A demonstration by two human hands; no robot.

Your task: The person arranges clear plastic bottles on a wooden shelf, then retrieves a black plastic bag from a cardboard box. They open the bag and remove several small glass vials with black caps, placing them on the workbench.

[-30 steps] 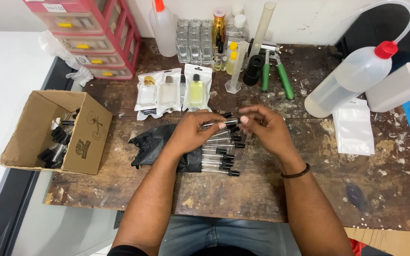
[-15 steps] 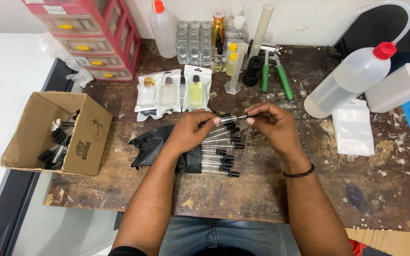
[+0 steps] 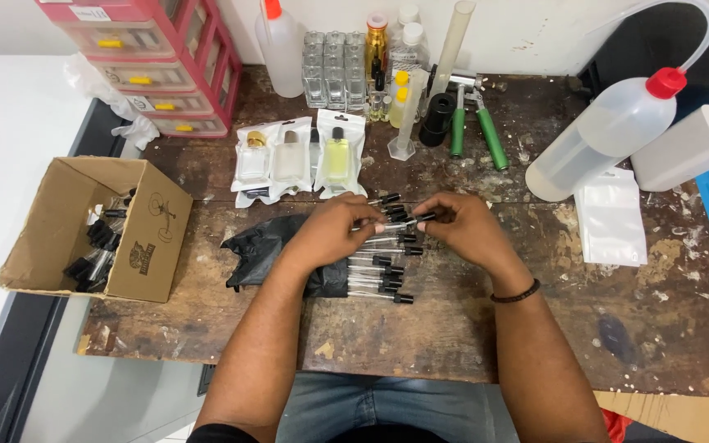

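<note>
The worn wooden counter (image 3: pixel 420 344) carries everything, with a cardboard box (image 3: pixel 149 246) of more black-capped vials at its left edge and a red drawer unit (image 3: pixel 166 74) behind that. Along the back stand a white squeeze bottle with a red cap (image 3: pixel 601 139), a row of clear glass bottles (image 3: pixel 334 70), green-handled pliers (image 3: pixel 486 135) and three bagged perfume bottles (image 3: pixel 297 160); a white pouch (image 3: pixel 613 217) lies to the right. At the middle, a black plastic bag (image 3: pixel 264 250) lies under a row of slim clear vials (image 3: pixel 379 275), each with its long axis running left to right and its black cap to the right. Just above that row, the left hand (image 3: pixel 330 230) and the right hand (image 3: pixel 461 226) meet over one thin vial (image 3: pixel 395 221), held level along the same left-right line. The left fingers pinch its clear barrel; the right fingers are pressed together on the black-capped end. Both hands are equally near, one at each end, and nothing stands between them and the row below.
</note>
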